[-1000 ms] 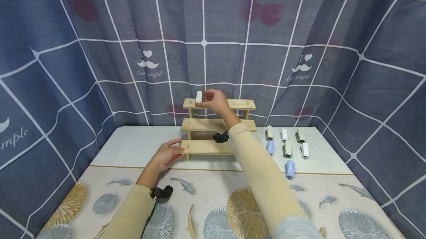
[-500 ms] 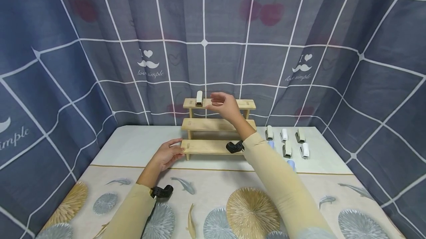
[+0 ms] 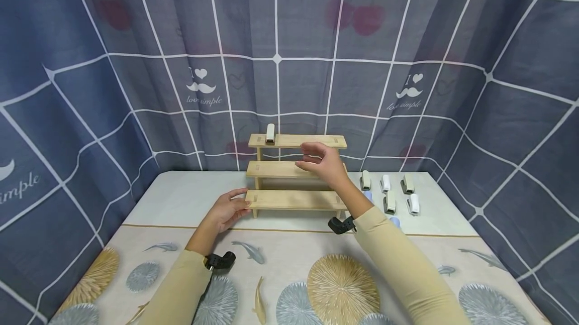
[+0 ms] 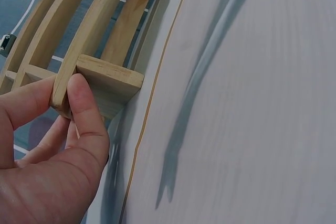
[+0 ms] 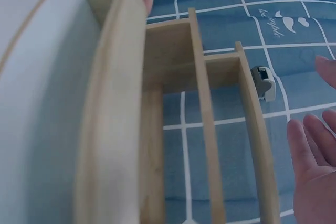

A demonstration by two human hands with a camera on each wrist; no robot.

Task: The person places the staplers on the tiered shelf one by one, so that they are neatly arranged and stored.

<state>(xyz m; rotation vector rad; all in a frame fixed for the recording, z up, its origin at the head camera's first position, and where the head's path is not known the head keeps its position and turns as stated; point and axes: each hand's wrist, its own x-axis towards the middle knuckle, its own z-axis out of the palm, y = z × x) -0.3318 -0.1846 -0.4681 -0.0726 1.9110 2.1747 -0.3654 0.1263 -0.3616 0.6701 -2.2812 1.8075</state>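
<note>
A three-tier wooden shelf (image 3: 294,200) stands on the table. Its lowest board's left end is pinched by my left hand (image 3: 227,211), with the thumb on the front edge in the left wrist view (image 4: 68,145). On the top tier, toward the left, stands a small cream stapler (image 3: 270,133), also in the right wrist view (image 5: 264,83). My right hand (image 3: 323,163) hovers in front of the middle tier's right part, fingers loosely bent and holding nothing. In the right wrist view that hand (image 5: 317,166) appears at the right edge, apart from the stapler.
Right of the shelf stand several small staplers: cream ones (image 3: 390,202), white ones (image 3: 413,204) and light blue ones (image 3: 395,221), the blue partly hidden by my right arm. A patterned cloth (image 3: 289,259) covers the table's front. A checked curtain (image 3: 244,84) hangs behind.
My right hand has let go of the cream stapler on the top tier and moved right and down toward me. My left hand has stayed at the shelf's end.
</note>
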